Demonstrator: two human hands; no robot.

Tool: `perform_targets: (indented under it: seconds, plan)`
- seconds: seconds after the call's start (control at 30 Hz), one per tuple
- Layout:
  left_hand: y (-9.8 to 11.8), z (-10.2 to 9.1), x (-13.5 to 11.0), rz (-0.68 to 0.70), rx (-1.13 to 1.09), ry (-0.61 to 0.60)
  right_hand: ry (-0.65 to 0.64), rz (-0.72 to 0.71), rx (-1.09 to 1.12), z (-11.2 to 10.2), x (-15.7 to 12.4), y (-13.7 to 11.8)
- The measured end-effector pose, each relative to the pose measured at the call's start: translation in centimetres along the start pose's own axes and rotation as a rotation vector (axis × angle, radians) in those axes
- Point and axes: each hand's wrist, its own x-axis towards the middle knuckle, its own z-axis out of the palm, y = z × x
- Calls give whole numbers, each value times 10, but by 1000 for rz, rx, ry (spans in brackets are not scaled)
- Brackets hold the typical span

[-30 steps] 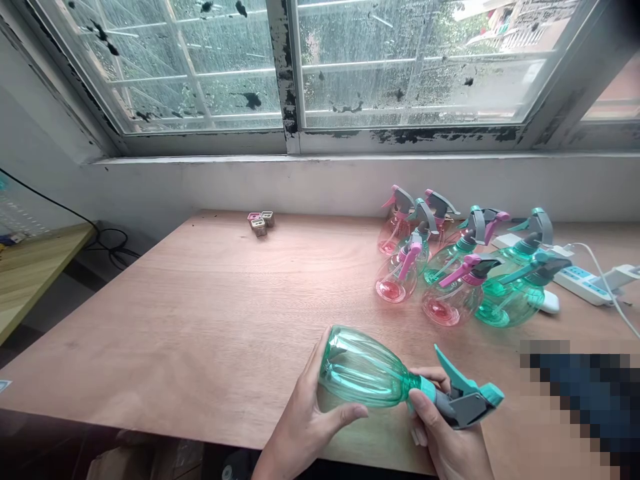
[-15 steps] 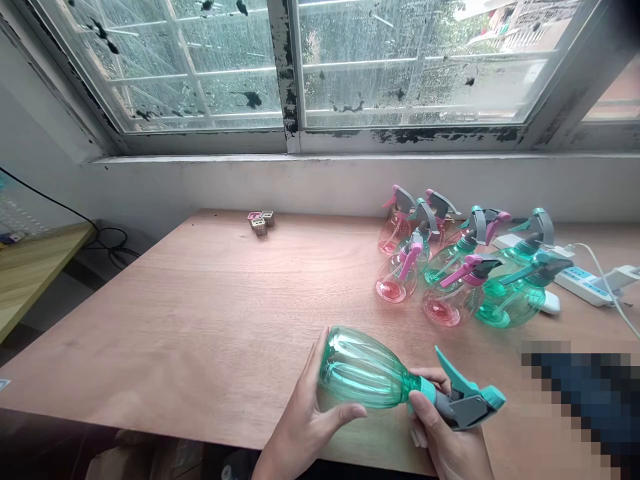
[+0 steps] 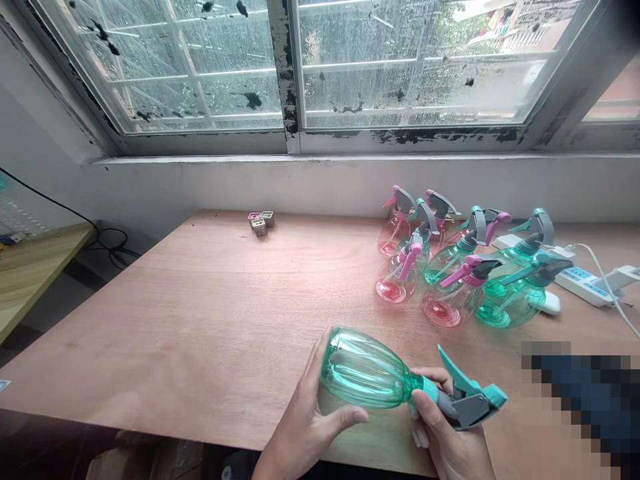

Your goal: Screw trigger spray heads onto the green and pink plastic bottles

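Observation:
A green see-through spray bottle lies on its side in the air above the table's front edge, its base to the left and its teal and grey trigger head to the right. My left hand cups the base end, thumb stretched along the near side and fingers behind it. My right hand pinches the teal collar at the neck between thumb and fingers. Beyond the hands stand several more spray bottles, among them a pink one and a green one.
A white power strip with cables lies at the right behind the green bottles. Three small blocks sit near the back of the wooden table. A window rises behind. A pixelated dark patch covers the lower right.
Both hands and the spray bottle have shifted very slightly to the right. The grip on the bottle looks the same, and the standing bottles have not moved.

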Motion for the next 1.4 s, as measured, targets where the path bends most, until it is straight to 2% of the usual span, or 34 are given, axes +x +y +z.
perform_targets:
  seconds: [0.37,0.57,0.83,1.27,1.4]
  plan:
    - [3,1,5,34,25,44,6,0,13,-2,1,3]
    - [5,1,2,-14,-15,19,21,-2,-18,-1,0,2]
    - [9,-1,6,45,9,21,10,-11,6,-2,1,3]
    - [2,-1,2,13,-7,24,16,1,8,-3,0,5]
    - [7,-1,6,62,-2,11,5,-22,-9,-2,1,4]
